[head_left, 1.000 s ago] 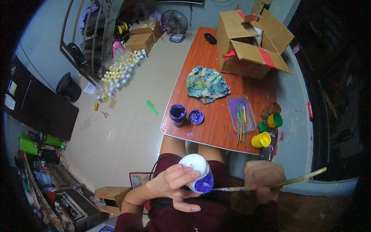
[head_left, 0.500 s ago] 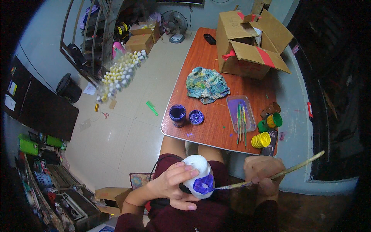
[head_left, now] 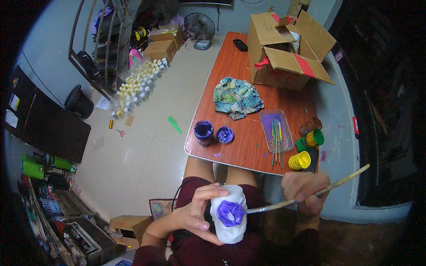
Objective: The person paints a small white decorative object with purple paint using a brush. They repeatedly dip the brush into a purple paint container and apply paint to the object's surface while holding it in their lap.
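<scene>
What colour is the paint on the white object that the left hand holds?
The paint is purple; it shows best in the head view.

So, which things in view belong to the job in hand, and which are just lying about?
In the job: white piece in the left hand; brush in the right hand; open purple paint jar; probably the smeared lid and tray of brushes.

Apparently just lying about: green comb and scissors on the floor; fan.
</scene>
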### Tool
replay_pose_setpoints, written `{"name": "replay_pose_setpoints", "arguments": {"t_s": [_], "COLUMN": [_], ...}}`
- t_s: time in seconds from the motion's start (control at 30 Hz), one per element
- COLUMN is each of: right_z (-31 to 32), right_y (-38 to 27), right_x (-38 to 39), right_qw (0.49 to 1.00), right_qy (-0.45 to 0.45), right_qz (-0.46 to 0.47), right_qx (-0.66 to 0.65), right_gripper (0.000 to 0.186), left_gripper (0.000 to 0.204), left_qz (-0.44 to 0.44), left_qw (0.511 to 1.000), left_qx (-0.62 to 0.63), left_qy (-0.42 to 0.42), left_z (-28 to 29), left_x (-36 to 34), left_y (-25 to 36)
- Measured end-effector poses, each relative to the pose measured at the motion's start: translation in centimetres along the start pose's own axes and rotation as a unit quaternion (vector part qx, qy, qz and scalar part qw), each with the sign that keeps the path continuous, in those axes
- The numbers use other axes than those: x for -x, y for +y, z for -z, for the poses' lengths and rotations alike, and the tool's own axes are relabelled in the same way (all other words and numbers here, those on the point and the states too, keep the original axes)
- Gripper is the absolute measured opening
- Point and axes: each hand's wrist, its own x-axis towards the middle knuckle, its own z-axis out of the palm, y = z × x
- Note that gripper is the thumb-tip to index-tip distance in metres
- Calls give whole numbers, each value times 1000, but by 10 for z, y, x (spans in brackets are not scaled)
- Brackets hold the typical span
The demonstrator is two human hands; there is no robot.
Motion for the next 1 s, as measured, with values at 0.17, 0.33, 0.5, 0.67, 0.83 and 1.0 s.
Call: {"name": "replay_pose_setpoints", "arguments": {"t_s": [0.17,0.33,0.5,0.67,0.83,1.0], "right_z": [-1,5,1,-1,3,3], "right_y": [0,4,4,2,2,5], "right_x": [-3,-9,-4,-4,-4,-3], "right_qw": [999,999,1000,998,999,998], "right_qy": [29,-35,10,38,-2,-14], "right_qz": [-32,-30,-20,-48,-49,-31], "right_qx": [13,-7,-18,-6,2,-45], "right_gripper": [25,17,16,20,21,20], "left_gripper": [99,98,111,108,109,101], "left_qz": [-4,4,56,63,57,10], "left_qw": [999,999,997,996,997,999], "left_qx": [28,45,-14,-24,-22,41], "left_qy": [34,6,-42,-54,-57,21], "left_z": [-7,-3,2,6,6,-1], "left_x": [0,-4,-3,-6,-6,-3], "left_y": [0,1,4,9,9,1]}}
